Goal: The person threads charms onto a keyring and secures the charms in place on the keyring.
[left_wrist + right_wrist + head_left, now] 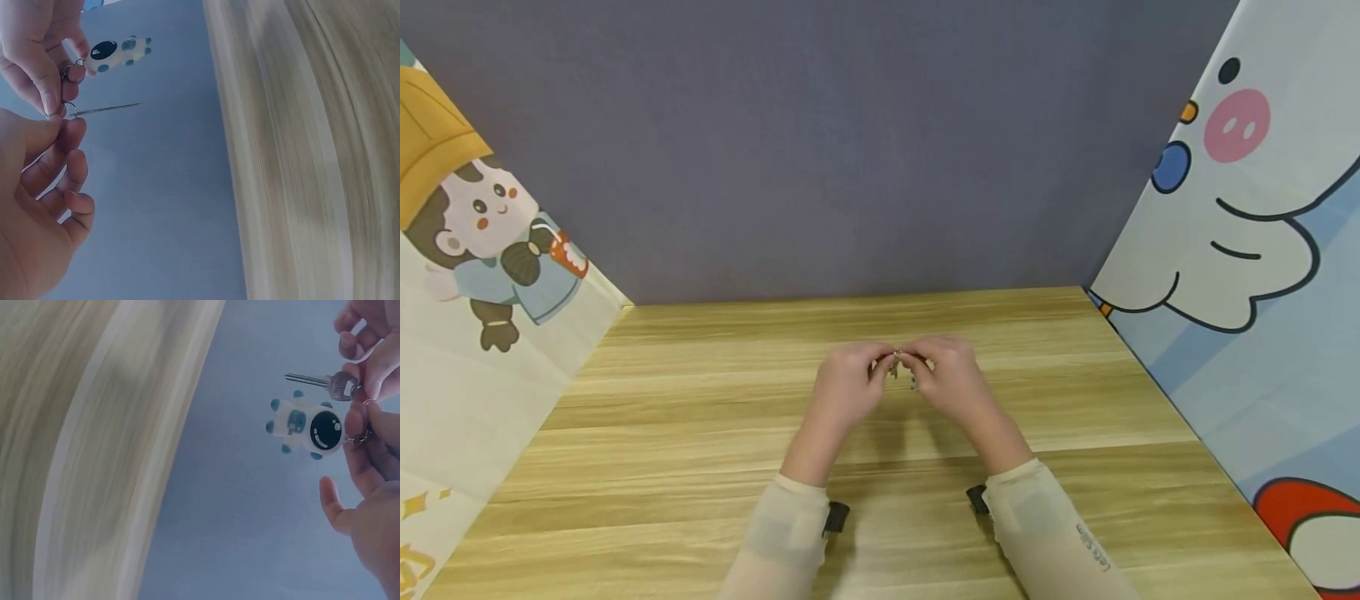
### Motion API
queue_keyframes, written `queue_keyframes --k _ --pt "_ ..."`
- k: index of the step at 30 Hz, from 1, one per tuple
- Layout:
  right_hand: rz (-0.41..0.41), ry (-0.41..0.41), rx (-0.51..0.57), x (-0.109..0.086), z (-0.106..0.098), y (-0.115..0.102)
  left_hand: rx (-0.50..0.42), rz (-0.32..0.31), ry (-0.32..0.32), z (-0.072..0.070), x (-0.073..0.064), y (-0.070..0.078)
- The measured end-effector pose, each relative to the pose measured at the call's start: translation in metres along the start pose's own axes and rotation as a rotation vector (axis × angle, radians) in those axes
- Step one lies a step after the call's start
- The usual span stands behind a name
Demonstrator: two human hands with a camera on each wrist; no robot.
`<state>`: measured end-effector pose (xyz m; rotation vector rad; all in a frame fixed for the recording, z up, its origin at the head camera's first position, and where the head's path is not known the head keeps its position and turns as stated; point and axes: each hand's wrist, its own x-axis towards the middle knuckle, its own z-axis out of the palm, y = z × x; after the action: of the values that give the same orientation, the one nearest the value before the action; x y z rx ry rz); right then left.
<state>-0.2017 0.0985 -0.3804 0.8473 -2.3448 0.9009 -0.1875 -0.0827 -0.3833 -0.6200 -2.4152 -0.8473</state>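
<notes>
Over the table, my left hand (848,383) and right hand (953,379) meet fingertip to fingertip on a thin metal key ring (70,107), mostly hidden by the fingers. A silver key (340,385) dangles from the ring beside the left fingertips; the left wrist view shows it edge-on. From a short chain (358,439) at the right fingers hangs a small white astronaut figure (292,422) with a black visor and teal hands and feet. Thumb and forefinger of each hand pinch the ring.
The wood-grain table (662,433) lies beneath both hands. A grey-blue panel (850,150) stands behind it. Cartoon-printed panels flank it, a left panel (445,375) and a right panel (1285,375). Black straps (837,517) show at the sleeve cuffs.
</notes>
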Motion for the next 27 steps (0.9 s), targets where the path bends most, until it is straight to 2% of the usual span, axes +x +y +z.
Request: queue_keyframes --k 4,9,14,20,27 --pt "-0.028 -0.009 -0.079 -0.0009 0.0004 -0.0008 0.127 0.065 0.011 0.0012 -0.0024 0.0026" --pt "-0.055 -0.007 -0.129 -0.0009 -0.0001 -0.0027 0.164 0.077 0.018 0.0023 -0.0043 0.0048" --pt "-0.051 -0.012 -0.128 -0.0011 -0.0006 -0.0026 0.142 0.063 0.024 0.0023 -0.0041 0.0053" --pt "-0.007 -0.019 -0.053 -0.0029 -0.0009 -0.0016 0.072 0.020 0.025 0.0010 -0.0032 0.0058" --pt "0.099 -0.026 0.075 -0.0059 -0.0017 -0.0016 -0.026 -0.027 0.020 -0.0001 -0.0028 0.0062"
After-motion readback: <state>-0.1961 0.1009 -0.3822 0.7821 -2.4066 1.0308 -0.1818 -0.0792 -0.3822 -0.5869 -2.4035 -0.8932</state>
